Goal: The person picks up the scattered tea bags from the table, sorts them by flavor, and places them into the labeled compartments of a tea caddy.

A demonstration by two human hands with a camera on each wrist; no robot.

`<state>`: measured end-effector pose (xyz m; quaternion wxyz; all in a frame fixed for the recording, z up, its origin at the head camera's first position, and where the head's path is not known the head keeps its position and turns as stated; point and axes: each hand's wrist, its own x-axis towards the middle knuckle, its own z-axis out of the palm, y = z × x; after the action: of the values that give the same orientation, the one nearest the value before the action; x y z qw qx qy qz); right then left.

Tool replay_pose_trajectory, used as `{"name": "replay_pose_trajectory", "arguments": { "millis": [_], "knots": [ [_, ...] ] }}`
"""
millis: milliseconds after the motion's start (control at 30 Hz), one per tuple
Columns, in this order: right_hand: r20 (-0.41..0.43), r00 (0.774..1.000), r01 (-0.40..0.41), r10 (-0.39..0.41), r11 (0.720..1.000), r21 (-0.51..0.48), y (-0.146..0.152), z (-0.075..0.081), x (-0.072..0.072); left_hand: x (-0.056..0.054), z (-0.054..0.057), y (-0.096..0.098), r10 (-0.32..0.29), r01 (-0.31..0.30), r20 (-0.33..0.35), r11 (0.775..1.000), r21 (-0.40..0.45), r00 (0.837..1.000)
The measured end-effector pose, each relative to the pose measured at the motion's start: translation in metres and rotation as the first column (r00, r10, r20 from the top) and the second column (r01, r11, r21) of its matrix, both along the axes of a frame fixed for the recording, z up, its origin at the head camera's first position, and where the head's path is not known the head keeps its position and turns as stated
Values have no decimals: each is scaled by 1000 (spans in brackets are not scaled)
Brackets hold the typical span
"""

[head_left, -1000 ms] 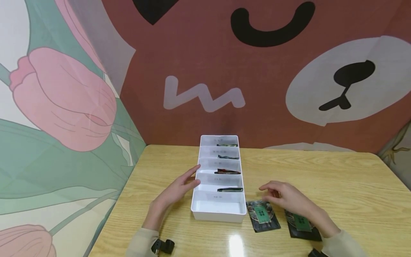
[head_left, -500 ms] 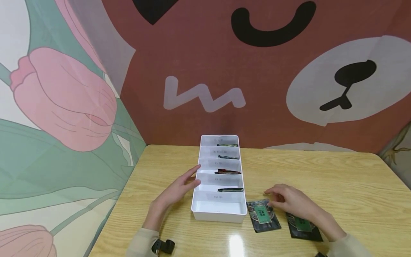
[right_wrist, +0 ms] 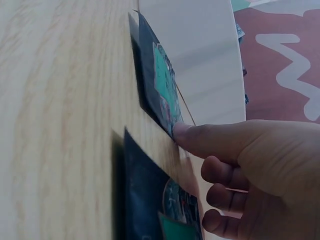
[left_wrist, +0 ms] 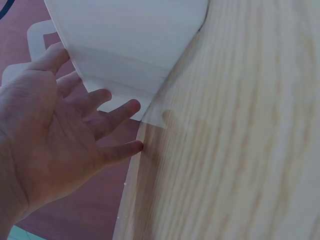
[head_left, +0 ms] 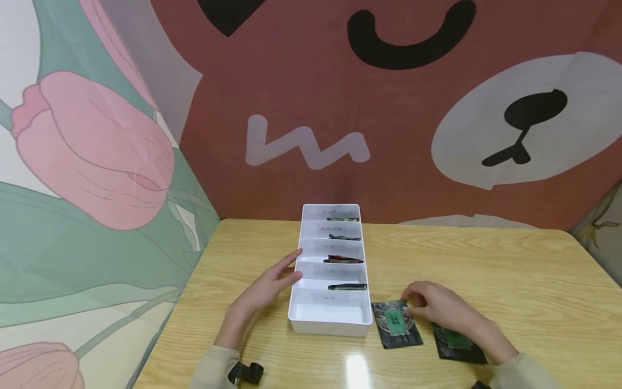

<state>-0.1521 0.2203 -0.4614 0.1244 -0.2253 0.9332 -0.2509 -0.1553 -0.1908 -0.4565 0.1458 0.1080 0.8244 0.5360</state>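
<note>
A long white divided box [head_left: 330, 327] stands on the table, with thin packets upright in several compartments; the nearest compartment holds none. My left hand [head_left: 264, 289] lies along its left side, fingers spread and fingertips at the rim. In the left wrist view the fingers [left_wrist: 117, 120] are apart beside the white wall. Right of the box is a black packet [head_left: 397, 324] with a green label. My right hand [head_left: 442, 308] pinches its upper right corner. The thumb [right_wrist: 200, 137] lies on that corner in the right wrist view, the other fingers curled; the index finger is hidden there.
A second black packet [head_left: 457, 343] with a green label lies on the table, partly under my right forearm. The wooden table [head_left: 534, 281] meets a printed backdrop [head_left: 311, 189] right behind the box.
My right hand has moved slightly right and down to the near packet's corner, and its thumb and finger have closed there. The packet's near edge has shifted slightly. The left hand stays put.
</note>
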Motion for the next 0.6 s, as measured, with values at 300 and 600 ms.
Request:
{"name": "replay_pose_trajectory", "arguments": {
  "millis": [300,600],
  "knots": [
    [-112,994,-3,7,999,36,-2,-1,2,0,-2,0,6,-6,2,1000,-3,1000],
    [-122,991,-60,48,994,-92,7,17,6,0,-1,0,5,-5,-10,1000,-13,1000]
  ]
}}
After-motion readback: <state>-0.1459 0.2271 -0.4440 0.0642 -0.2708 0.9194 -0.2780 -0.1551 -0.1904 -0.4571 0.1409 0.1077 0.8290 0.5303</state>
